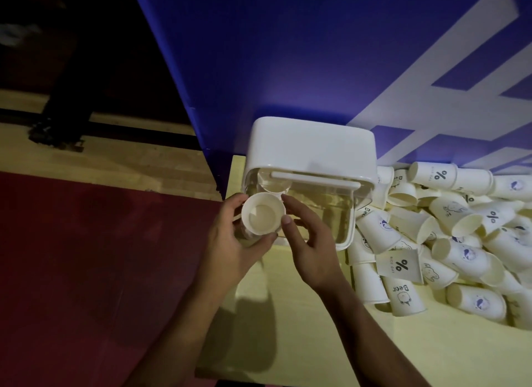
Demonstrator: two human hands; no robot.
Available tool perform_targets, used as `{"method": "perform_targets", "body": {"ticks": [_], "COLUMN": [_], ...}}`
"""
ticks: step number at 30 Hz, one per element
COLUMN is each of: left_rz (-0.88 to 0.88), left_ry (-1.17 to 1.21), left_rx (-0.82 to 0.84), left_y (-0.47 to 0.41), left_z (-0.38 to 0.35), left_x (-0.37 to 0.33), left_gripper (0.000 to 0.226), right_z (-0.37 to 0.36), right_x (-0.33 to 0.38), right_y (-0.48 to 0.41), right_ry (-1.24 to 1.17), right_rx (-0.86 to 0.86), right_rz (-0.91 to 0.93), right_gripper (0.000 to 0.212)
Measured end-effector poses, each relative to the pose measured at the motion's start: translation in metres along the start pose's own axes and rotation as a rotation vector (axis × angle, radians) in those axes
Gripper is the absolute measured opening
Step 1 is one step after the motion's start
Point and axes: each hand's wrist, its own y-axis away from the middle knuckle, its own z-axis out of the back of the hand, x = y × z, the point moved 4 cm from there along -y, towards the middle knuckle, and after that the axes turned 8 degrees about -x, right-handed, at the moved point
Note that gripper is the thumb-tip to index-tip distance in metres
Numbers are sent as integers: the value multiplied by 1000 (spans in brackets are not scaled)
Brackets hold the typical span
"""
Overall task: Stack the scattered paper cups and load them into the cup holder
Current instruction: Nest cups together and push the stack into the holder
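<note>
Paper cup (263, 215): white, with its mouth turned up toward the camera. It is held just near of the cup holder's near-left corner, over the table's left edge. Some ribbed wall shows under the rim on the left, but I cannot tell whether this is one cup or a nested stack.
Left hand (230, 245): wraps round the cup from the left. The fingers curl on the far-left wall and the thumb tip lies along the near rim, a firm hold on the cup.
Right hand (312, 242): comes in from the right. The forefinger and thumb tips are set against the right side of the rim in a narrow pinch on the same cup, and the other fingers are loosely bent behind them.
Cup holder (319, 213): a clear-walled box under a white lid (311, 147). It stands on the far-left part of the table, its back against the blue panel.
Cup inside the holder (273, 183): a round pale cup seen through the clear wall at the left end, just far of the held cup.
Loose cups (460, 231): a heap to the right of the holder, most lying on their sides. Some are printed with "%", some with "Bear", some with round blue badges. The nearest ones touch the holder's right side.
Table (288, 343): pale yellow, with the shadows of both arms on its near part.
Blue panel (288, 55): upright behind the table, with white bars at the right.
Floor: a red mat (86, 257) to the left of the table, a wooden strip (129, 162) beyond it, then darkness.
</note>
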Motion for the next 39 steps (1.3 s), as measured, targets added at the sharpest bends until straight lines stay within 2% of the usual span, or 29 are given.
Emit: {"method": "perform_targets", "body": {"ticks": [4,12,17,26,29,31,33,36,39], "left_rz": [-37,-95,-6,49,-33,-98,-196,-410,-536], "left_ry": [-15,-258,-343,-296,-283,-251,-236,-262,-426], "left_rx": [32,52,74,89,2,-45,38,267,483], "left_y": [-11,-24,-27,-24,-11,3,17,33,39], "left_z": [-19,-34,-41,-41,-32,-30,-47,-99,-161], "left_x": [1,40,53,51,35,18,-5,-37,-57], "left_gripper": [71,65,66,73,81,71,58,44,50], "right_z": [4,-6,-17,-13,4,25,54,103,158], "right_x": [-10,-55,-75,-76,-66,-60,-55,-52,-54], "right_y": [-9,-17,-19,-14,-2,11,23,36,53], "right_ry": [63,271,329,332,323,345,342,357,351], "right_rx": [-13,4,92,109,69,29,-40,-140,-248], "right_rz": [25,56,-6,-105,-144,-133,-147,-162,-166], "right_gripper": [35,38,43,53,58,55,49,35,25]}}
